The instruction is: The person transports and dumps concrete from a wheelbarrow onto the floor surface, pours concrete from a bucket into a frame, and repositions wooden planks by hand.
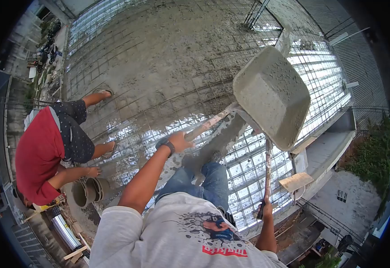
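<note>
A wheelbarrow (271,96), its tray coated with grey concrete, stands in front of me in the head view. My left hand (179,142), with a dark watch at the wrist, is closed around its left handle. Lower on the right, my right hand (265,209) grips the dark end of the other handle. The wheel is hidden. Beneath the handles, a concrete-smeared plank (224,136) lies over the steel mesh (248,172). My feet are near its lower end.
A person in a red shirt (41,152) bends at the left, one hand near two buckets (82,193). Wet concrete (159,49) covers the mesh ahead. Upright rebar (254,15) rises at the back. The slab's edge runs along the right, near a loose board (296,182).
</note>
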Demonstrator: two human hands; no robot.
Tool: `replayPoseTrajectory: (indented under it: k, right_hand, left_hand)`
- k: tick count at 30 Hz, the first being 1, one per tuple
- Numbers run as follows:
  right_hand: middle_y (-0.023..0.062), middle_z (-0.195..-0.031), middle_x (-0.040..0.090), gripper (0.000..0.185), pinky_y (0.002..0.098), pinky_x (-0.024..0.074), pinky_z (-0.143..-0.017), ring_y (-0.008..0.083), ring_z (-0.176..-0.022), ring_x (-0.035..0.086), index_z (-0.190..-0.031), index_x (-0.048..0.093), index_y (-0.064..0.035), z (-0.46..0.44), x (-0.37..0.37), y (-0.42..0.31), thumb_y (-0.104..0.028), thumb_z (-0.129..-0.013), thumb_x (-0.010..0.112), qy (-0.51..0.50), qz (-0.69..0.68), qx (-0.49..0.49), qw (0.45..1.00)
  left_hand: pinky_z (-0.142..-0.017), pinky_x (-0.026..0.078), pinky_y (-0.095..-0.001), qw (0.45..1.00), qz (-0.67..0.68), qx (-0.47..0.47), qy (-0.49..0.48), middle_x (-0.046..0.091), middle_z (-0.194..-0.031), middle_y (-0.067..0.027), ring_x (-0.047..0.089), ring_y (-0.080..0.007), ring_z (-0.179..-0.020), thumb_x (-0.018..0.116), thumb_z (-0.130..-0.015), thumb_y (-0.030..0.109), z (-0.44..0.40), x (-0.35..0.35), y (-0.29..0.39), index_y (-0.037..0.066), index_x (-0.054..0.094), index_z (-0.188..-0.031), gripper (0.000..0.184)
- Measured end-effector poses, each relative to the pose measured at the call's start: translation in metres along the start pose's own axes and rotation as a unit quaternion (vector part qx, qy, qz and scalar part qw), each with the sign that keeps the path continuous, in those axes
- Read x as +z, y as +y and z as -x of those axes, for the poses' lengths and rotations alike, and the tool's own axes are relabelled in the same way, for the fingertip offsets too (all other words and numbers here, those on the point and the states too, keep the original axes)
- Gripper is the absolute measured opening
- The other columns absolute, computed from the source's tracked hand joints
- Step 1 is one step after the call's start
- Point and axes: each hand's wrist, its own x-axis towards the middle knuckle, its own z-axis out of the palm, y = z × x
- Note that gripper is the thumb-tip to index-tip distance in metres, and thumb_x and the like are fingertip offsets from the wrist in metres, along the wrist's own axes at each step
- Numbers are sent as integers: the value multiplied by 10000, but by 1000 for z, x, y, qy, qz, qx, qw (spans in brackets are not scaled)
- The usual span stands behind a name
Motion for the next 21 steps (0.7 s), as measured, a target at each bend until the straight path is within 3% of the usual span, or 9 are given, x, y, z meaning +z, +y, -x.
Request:
replayPoseTrajectory:
  k: [5,6,12,13,21]
  right_hand:
    - [29,-566,464,542,313,387,-368,169,-398,457,-931,508,-60,38,32,88,-599,-874,480,-14,-9,20,1000]
    - [32,-568,466,541,313,392,-364,167,-398,459,-935,501,-59,44,11,119,-596,-874,485,-16,-1,8,1000]
    - [36,-570,469,525,313,405,-352,164,-398,472,-947,491,-53,93,42,219,-573,-883,493,-29,-16,-5,999]
    - [34,-570,469,523,312,405,-352,163,-400,474,-947,491,-53,89,22,250,-572,-884,492,-20,-4,-11,1000]
    - [28,-583,460,583,311,422,-367,155,-415,476,-926,515,-51,164,44,361,-629,-854,491,-17,15,-13,1000]
  left_hand:
    - [-570,482,-339,997,74,-2,-18,631,-695,-96,591,-176,-550,748,-701,436,69,3,-79,-11,592,-1104,622]
    - [-578,482,-339,997,65,-46,-11,637,-709,-102,594,-166,-559,757,-693,430,112,26,-71,3,598,-1104,614]
    - [-472,451,-303,995,72,-67,-4,629,-690,-102,577,-164,-508,762,-690,443,178,59,-178,-27,543,-1204,731]
    - [-456,444,-298,993,85,-79,-9,626,-682,-99,572,-162,-498,764,-690,441,197,94,-191,-34,538,-1206,736]
    - [-450,452,-288,994,60,-86,-21,617,-675,-69,559,-128,-494,762,-704,422,296,113,-263,-22,559,-1117,640]
